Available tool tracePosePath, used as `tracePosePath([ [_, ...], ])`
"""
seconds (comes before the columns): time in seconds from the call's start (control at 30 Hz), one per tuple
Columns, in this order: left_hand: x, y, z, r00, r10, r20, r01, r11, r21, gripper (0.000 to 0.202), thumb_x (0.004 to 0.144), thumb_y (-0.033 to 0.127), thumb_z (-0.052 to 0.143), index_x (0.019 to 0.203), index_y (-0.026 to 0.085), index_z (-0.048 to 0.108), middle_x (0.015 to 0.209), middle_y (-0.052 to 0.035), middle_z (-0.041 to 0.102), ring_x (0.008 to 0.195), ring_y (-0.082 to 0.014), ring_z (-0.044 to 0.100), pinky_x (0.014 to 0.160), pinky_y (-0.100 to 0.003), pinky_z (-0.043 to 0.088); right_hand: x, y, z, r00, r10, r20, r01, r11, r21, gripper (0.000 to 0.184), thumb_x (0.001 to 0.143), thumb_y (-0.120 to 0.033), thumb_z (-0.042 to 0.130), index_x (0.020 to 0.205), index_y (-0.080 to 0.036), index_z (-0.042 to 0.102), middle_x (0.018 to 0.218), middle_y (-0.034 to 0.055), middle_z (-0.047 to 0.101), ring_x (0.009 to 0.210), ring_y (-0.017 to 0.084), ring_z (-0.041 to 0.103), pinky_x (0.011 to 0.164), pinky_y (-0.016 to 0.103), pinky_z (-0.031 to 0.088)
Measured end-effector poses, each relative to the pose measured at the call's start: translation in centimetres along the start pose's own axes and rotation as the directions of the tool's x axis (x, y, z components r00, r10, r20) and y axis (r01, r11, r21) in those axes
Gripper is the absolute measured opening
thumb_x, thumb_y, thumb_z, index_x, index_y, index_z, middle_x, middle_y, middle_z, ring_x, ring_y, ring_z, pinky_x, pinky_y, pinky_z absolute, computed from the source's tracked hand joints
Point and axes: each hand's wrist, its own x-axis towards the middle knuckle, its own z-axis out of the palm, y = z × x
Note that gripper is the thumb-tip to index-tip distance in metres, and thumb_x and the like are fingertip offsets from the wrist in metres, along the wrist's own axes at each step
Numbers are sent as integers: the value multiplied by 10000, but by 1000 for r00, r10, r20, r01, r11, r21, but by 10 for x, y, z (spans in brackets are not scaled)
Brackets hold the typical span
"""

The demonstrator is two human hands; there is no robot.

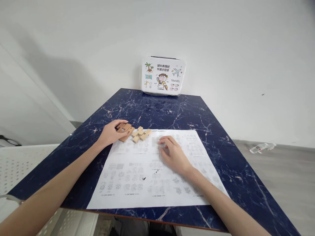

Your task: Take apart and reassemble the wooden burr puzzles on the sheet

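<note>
My left hand is closed around brown wooden puzzle pieces at the back left corner of a printed paper sheet. Its thumb lies along their near side and its fingers reach over the far side. Just right of them, several pale notched wooden blocks lie in a group on the sheet's upper edge. My right hand rests on the paper sheet, right of the pale blocks. Its fingers are loosely curved, with a gap between thumb and forefinger, and nothing shows in them. Small line diagrams cover the sheet.
The sheet lies on a dark blue marbled table. A white case with cartoon prints stands at the table's back edge against the wall. A white perforated chair is at the left. A clear plastic bottle lies on the floor at right.
</note>
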Motion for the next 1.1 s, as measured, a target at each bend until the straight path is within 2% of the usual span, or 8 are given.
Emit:
tracePosePath([
  [0.17, 0, -4, 3, 999, 1, -36, -2, 1000, -20, 542, 704, 483, 765, 1199, 264, 724, 1344, -62, 706, 1236, -336, 653, 1109, -455, 513, 0, 1, 1, 1000, -13, -11, 13, 1000, 12, 181, 964, -136, 507, 1094, -229, 589, 1263, 114, 598, 1062, 247, 669, 925, 435, 572],
  [0.33, 1, -10, 6, 997, 63, -53, -64, 998, -12, 491, 740, 496, 756, 1172, 265, 727, 1321, -60, 698, 1229, -308, 648, 1109, -435, 511, 0, 0, 1, 1000, -26, 0, 26, 999, 22, 179, 969, -130, 493, 1086, -225, 590, 1251, 113, 601, 1017, 227, 678, 895, 413, 571],
  [0.47, 1, -10, 8, 989, 99, -107, -98, 995, 8, 473, 737, 511, 753, 1136, 258, 721, 1299, -71, 679, 1231, -300, 625, 1113, -421, 507, 1, -2, -1, 1000, -31, -1, 31, 999, 15, 187, 962, -124, 499, 1083, -229, 596, 1238, 112, 609, 1037, 234, 667, 909, 415, 562],
  [0.67, 0, -7, 10, 986, 32, -166, -20, 997, 73, 434, 696, 465, 768, 1072, 256, 714, 1336, -92, 609, 1318, -331, 547, 1096, -432, 517, 1, -5, -2, 1000, -25, 15, 25, 1000, 17, 196, 952, -107, 498, 1073, -220, 603, 1225, 115, 620, 1016, 229, 664, 914, 421, 564],
  [0.83, -1, -6, 8, 994, 8, -113, -5, 1000, 23, 445, 738, 431, 726, 1139, 246, 668, 1351, -96, 620, 1257, -321, 601, 1004, -415, 566, 0, -3, 0, 999, -38, 4, 38, 999, 21, 197, 951, -107, 499, 1072, -224, 602, 1212, 108, 619, 1010, 226, 669, 903, 418, 570],
  [1.1, -5, -4, 10, 995, 38, -88, -42, 998, -42, 457, 792, 522, 699, 1164, 259, 654, 1377, -91, 623, 1218, -304, 637, 1017, -424, 570, -1, 0, 2, 999, -37, 13, 36, 999, 31, 194, 959, -117, 489, 1081, -233, 586, 1224, 108, 613, 1024, 232, 680, 901, 430, 587],
])
